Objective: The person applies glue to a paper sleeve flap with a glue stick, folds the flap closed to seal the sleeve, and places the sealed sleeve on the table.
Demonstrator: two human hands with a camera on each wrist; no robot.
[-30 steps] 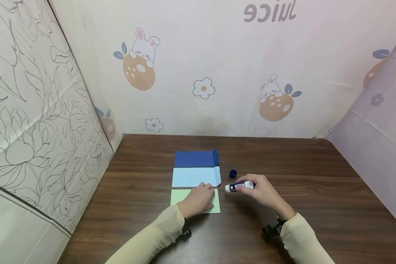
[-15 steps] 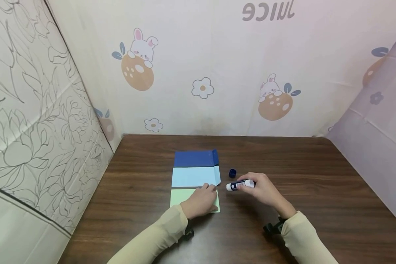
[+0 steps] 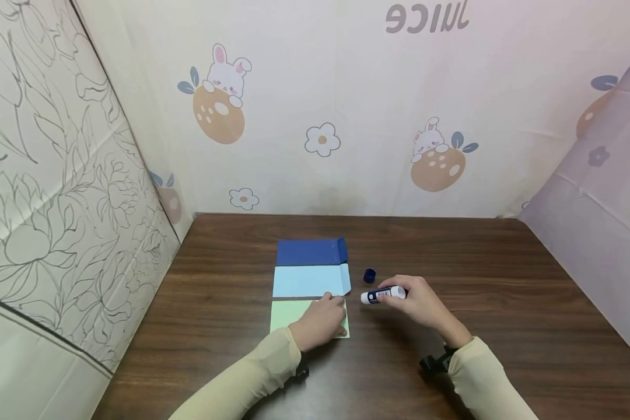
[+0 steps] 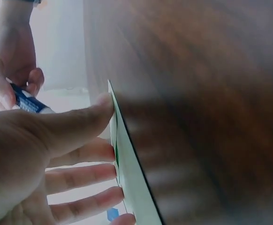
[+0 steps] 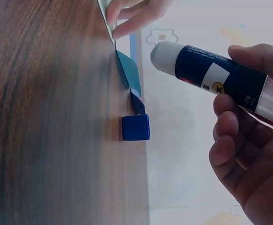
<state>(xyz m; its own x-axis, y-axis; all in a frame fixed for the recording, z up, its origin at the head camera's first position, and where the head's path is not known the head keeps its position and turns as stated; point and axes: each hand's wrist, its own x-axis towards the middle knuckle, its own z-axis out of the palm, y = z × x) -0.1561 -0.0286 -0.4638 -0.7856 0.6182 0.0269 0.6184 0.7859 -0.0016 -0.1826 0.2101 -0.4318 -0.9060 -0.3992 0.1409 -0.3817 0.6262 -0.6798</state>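
My left hand [image 3: 320, 321] lies over the right part of a pale green paper envelope [image 3: 286, 313] on the table. In the left wrist view its thumb and spread fingertips press along the envelope [image 4: 134, 183]. My right hand [image 3: 420, 303] holds an uncapped glue stick [image 3: 383, 294] just above the table, right of the envelope. Thumb and fingers pinch the dark blue barrel [image 5: 221, 79] in the right wrist view, its pale glue tip pointing toward the left hand. The blue cap [image 3: 370, 276] stands on the table beyond the glue stick.
Behind the green envelope lie a light blue envelope [image 3: 307, 281] and a dark blue envelope [image 3: 307, 252], in a column with their flaps to the right. The brown wooden table [image 3: 210, 326] ends at a printed curtain [image 3: 294, 87] at the back.
My left hand has shifted slightly to the right over the green envelope's right end. The right hand with the glue stick has stayed almost still.
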